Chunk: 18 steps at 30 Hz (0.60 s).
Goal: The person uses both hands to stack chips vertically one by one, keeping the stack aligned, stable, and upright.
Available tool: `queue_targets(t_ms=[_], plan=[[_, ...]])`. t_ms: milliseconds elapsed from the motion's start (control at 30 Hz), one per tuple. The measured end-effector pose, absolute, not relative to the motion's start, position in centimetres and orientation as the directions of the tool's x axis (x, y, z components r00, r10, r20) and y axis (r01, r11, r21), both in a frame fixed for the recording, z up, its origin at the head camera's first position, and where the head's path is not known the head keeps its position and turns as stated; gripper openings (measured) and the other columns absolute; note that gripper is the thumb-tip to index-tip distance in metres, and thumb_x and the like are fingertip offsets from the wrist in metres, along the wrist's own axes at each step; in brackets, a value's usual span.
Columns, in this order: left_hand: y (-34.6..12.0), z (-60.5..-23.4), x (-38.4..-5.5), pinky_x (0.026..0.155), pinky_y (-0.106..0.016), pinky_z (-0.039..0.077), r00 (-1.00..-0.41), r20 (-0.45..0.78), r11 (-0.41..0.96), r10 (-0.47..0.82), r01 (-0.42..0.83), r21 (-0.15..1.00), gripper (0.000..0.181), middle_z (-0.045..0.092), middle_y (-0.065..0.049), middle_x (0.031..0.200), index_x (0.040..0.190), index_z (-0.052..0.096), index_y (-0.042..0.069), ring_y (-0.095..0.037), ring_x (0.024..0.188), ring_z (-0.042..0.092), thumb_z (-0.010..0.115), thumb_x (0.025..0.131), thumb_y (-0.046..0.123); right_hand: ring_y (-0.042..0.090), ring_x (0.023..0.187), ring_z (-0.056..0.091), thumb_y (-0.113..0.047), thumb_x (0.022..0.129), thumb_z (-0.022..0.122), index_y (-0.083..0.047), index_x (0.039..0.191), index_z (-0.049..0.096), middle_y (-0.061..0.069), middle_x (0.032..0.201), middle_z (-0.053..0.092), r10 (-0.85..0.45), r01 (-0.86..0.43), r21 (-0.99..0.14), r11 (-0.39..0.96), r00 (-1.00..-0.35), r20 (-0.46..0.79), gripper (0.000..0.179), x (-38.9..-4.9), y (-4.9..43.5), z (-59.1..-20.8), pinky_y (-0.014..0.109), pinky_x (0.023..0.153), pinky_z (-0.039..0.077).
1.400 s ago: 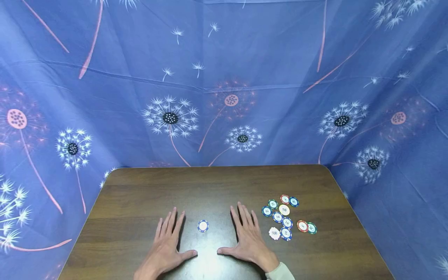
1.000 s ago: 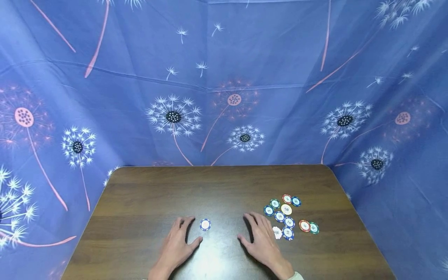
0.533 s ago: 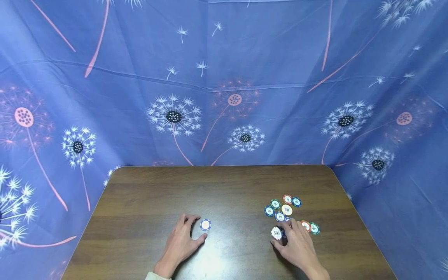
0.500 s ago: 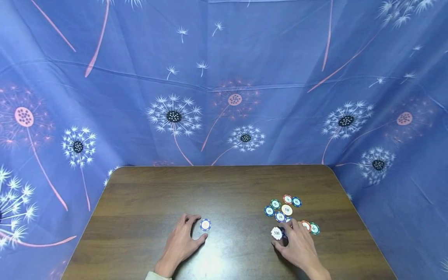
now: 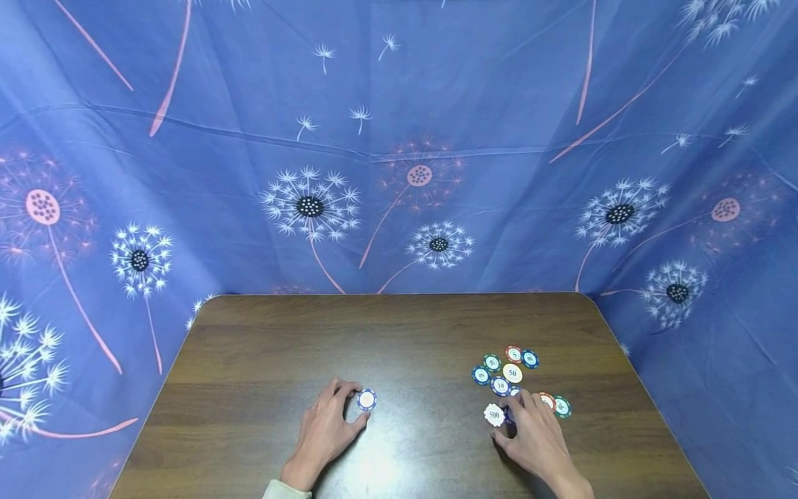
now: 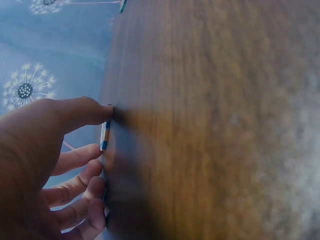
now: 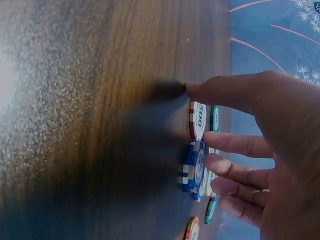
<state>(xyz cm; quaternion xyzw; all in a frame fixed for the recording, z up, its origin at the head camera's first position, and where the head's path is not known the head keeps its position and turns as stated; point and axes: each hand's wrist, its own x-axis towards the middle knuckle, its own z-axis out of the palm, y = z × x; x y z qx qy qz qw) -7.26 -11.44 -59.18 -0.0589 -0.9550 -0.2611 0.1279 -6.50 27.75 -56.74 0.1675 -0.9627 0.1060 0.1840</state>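
Left hand [image 5: 324, 431]: narrow pinch, thumb and index on opposite rims of the blue-and-white poker chip [image 5: 367, 400], other fingers curled behind. Chip sits between the two tips, face up; can't tell whether it's bearing on the wood table [image 5: 411, 339] or a hair off it.

Right hand [image 5: 537, 435]: thumb and index curled either side of the white 500 poker chip [image 5: 494, 415], gap about one chip wide. Thumb is at the near rim, index at the far right. Can't tell if both tips bear on the rim, so can't call it a firm grip.

Looks like a two-handed chip pinch is the step. Notes:

- Right is the tricky side. A blue poker chip [image 7: 194, 167] sits just past the index, under the other fingers. I'd lift those fingers slightly so they don't drag it.
- Bring right thumb down to table level before squeezing. Chip is thin; a high pinch would probably slip off the rim.
- Squeeze tips straight across the middle. Off-center would likely spin it.
- Blue 10 poker chip [image 5: 500, 386] lies just beyond the right index, red poker chip [image 5: 547, 401] just beyond the knuckles on the right. I'd go straight up first, no sideways sweep.
- Left has free space around the tips. Light pressure should do; too hard and the rim may pop out.
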Motion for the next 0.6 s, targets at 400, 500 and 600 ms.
queue_targets(t_ms=[400, 500, 600], plan=[[-11.1, -59.1, -7.8, 0.065, -0.043, 0.054, -0.967, 0.251, 0.848, 0.033, 0.160, 0.506, 0.038, 0.067, 0.010, 0.107, 0.107, 0.077, 0.025, -0.019, 0.093, 0.072, 0.095, 0.075, 0.033, 0.022, 0.080, 0.053, -0.025, 0.059, 0.095, -0.013, 0.088, 0.071, -0.001, 0.087, 0.056, -0.294, -0.391, -0.145, 0.909, -0.847, 0.442, 0.039, -7.1, 27.6, -57.3, 0.042, 0.071, 0.044], [-11.2, -58.9, -7.7, 0.064, -0.042, 0.054, -0.967, 0.254, 0.847, 0.033, 0.162, 0.507, 0.037, 0.066, 0.010, 0.105, 0.107, 0.077, 0.025, -0.018, 0.091, 0.072, 0.095, 0.075, 0.033, 0.022, 0.078, 0.053, -0.027, 0.058, 0.092, -0.013, 0.085, 0.070, -0.001, 0.085, 0.055, -0.311, -0.416, -0.125, 0.901, -0.818, 0.484, 0.037, -7.3, 27.6, -57.6, 0.042, 0.072, 0.043], [-11.1, -59.0, -7.8, 0.064, -0.042, 0.054, -0.965, 0.261, 0.846, 0.035, 0.168, 0.507, 0.037, 0.066, 0.011, 0.104, 0.106, 0.077, 0.025, -0.017, 0.091, 0.072, 0.095, 0.075, 0.033, 0.024, 0.077, 0.054, -0.029, 0.058, 0.088, -0.013, 0.082, 0.068, -0.001, 0.083, 0.056, -0.329, -0.442, -0.102, 0.891, -0.785, 0.525, 0.035, -7.6, 27.8, -57.9, 0.042, 0.072, 0.043]])
